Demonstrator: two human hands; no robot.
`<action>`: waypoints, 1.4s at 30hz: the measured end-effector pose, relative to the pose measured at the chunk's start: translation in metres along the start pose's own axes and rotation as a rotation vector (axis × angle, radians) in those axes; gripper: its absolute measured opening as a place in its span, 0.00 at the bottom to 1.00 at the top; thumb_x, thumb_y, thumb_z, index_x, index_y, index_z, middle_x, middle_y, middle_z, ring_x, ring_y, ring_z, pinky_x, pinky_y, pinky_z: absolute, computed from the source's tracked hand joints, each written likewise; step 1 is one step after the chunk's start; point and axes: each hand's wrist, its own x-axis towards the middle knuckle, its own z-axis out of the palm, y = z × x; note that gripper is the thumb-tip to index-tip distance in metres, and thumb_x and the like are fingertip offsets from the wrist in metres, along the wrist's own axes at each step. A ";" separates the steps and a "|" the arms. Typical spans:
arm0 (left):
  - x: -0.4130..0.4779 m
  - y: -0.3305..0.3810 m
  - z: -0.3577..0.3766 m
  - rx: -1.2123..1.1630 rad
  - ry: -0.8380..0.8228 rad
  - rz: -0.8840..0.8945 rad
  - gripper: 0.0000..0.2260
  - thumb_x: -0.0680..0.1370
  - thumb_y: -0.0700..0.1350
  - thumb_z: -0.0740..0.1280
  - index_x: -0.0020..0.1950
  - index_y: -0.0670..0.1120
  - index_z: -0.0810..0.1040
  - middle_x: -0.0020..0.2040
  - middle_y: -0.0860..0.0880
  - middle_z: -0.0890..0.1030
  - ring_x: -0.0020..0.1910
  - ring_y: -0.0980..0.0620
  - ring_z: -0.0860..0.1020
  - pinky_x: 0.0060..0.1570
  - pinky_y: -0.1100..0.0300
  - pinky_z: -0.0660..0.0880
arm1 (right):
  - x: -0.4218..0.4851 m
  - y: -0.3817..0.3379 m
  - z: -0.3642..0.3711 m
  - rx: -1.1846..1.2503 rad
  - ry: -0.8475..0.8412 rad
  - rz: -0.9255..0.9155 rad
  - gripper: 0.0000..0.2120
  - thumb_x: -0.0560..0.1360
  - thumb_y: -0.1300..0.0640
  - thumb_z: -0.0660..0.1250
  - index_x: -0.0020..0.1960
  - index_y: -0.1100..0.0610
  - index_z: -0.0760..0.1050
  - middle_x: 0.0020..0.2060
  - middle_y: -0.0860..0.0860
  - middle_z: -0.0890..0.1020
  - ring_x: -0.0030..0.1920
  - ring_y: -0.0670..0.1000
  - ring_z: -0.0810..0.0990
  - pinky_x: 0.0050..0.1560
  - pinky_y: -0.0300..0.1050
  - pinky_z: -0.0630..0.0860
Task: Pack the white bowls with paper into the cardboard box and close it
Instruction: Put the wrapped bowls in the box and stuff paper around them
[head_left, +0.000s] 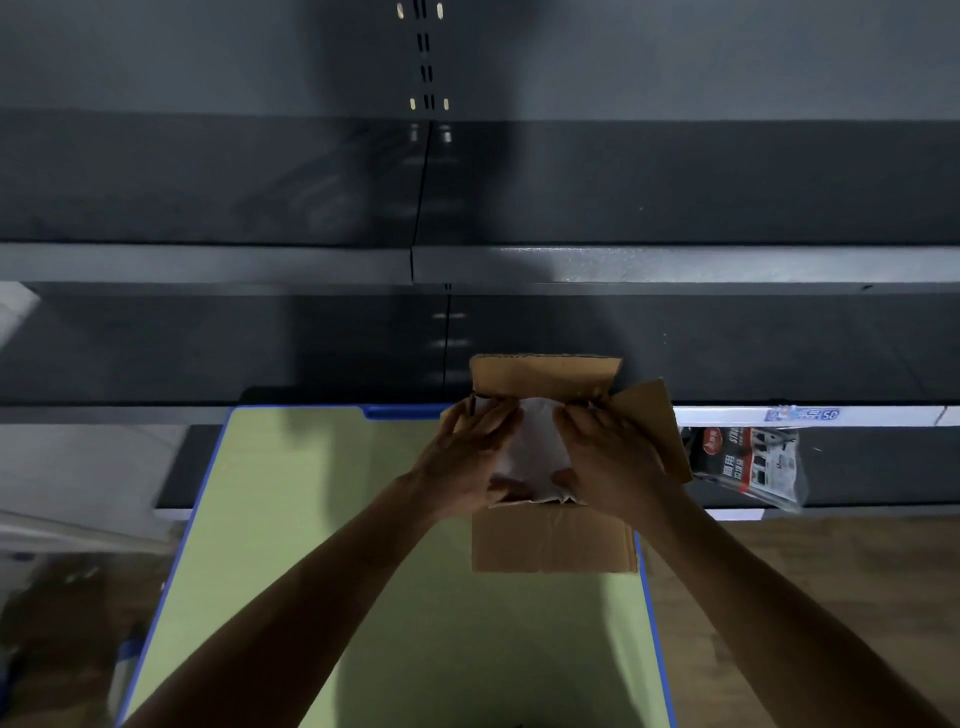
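Left hand (467, 457) and right hand (610, 462), fingers curled, grip the paper (532, 447) inside the open box (550, 543)

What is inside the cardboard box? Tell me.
Only white paper, held by the left hand and right hand, shows in the open cardboard box. Anything beneath, bowls included, is hidden.

Your table (311, 545) has a pale green top edged in blue. On it you have a cardboard box (553, 543), standing near the far right corner, its back flap upright and its right flap splayed outward
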 end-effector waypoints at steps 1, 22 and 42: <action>-0.003 0.000 0.002 -0.031 0.075 0.001 0.44 0.72 0.63 0.69 0.79 0.43 0.56 0.78 0.45 0.57 0.76 0.43 0.58 0.74 0.42 0.57 | 0.001 -0.003 0.000 -0.023 -0.010 0.008 0.39 0.70 0.42 0.70 0.74 0.57 0.62 0.69 0.53 0.69 0.68 0.56 0.68 0.66 0.49 0.67; -0.037 -0.010 -0.008 -0.170 0.245 0.193 0.13 0.77 0.56 0.62 0.60 0.58 0.79 0.61 0.61 0.78 0.66 0.60 0.70 0.68 0.54 0.64 | -0.031 0.006 -0.009 0.161 -0.162 -0.202 0.36 0.69 0.36 0.68 0.74 0.41 0.62 0.75 0.46 0.62 0.75 0.50 0.60 0.71 0.48 0.63; -0.006 0.034 -0.003 -0.348 0.516 -0.441 0.27 0.76 0.38 0.65 0.71 0.57 0.63 0.41 0.54 0.78 0.38 0.54 0.78 0.34 0.62 0.76 | -0.019 -0.006 -0.018 0.125 0.458 0.025 0.23 0.68 0.63 0.71 0.60 0.51 0.72 0.56 0.50 0.77 0.55 0.53 0.76 0.53 0.44 0.68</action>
